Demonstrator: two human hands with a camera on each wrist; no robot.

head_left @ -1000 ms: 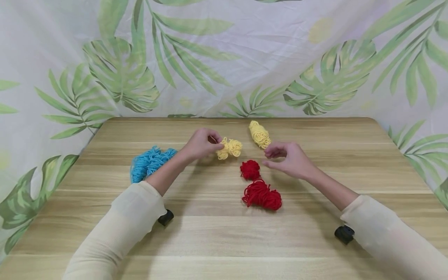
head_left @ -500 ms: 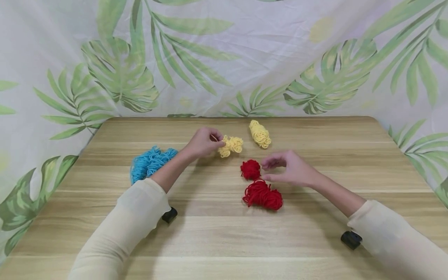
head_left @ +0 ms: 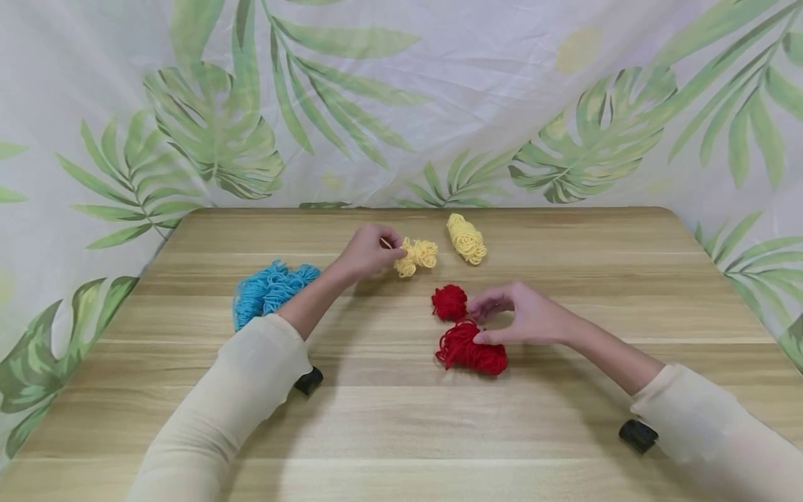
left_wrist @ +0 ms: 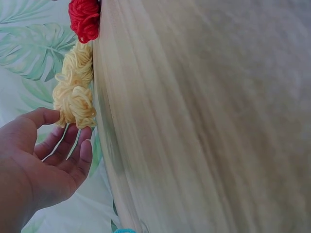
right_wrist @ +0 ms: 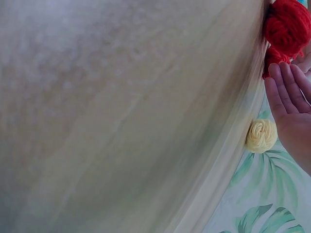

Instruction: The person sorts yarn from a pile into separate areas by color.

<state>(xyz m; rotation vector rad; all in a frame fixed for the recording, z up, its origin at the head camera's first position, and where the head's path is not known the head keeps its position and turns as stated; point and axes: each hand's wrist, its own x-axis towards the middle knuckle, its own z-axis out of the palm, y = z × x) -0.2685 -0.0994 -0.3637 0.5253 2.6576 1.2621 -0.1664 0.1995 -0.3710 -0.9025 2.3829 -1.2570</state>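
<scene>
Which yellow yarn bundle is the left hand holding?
The looser yellow bundle, its end pinched by the left hand; the other yellow bundle lies to its right, untouched.

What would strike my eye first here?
Probably the larger, looped red yarn bundle near the middle of the light-brown wooden table, by the right hand. Next, the fluffy blue yarn heap on the table's left, and the small yellow yarn bundle pinched in the left hand.

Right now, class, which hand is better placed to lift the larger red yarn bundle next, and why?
Probably the right hand: it overlaps the larger red bundle in the head view and seems to hold nothing. The left hand pinches a yellow bundle, farther from the red.
</scene>
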